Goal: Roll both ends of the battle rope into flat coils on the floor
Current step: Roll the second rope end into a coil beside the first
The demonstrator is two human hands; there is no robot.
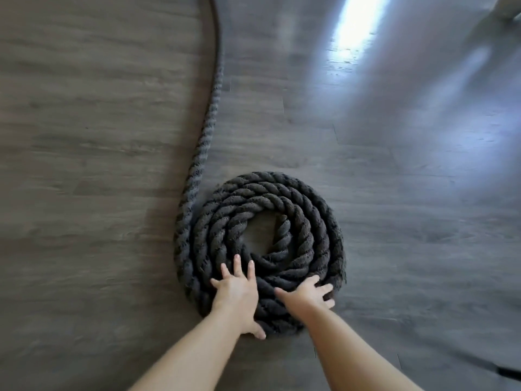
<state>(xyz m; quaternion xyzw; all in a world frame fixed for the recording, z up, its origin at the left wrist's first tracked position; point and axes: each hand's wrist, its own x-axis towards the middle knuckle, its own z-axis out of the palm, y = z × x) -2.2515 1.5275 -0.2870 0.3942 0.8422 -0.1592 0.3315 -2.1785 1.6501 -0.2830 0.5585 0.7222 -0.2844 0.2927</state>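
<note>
- Dark grey, thick twisted battle rope (262, 249) lies on the grey wood-grain plank floor (84, 136), wound into a flat coil in the lower middle of the frame, several turns round a small gap of bare floor at its centre.
- The free length of the rope (210, 108) leaves the coil at its left edge and runs up the frame, curving toward the upper left and out at the top; that long axis points away from the person.
- The left hand (235, 292) presses flat on the coil's near-left turns, fingers straight and spread, thumb down at the coil's near rim. It clasps nothing.
- The right hand (308, 293) rests flat on the near-right turns, fingers splayed toward the outer edge, likewise clasping nothing.
- The left hand is nearer to where the loose rope joins the coil, so I judge that further winding depends on turning the coil so that side takes up rope.
- A bright patch of light (355, 24) glares on the floor at the upper right.
- Only this one coil is in sight; the other end is out of view.
</note>
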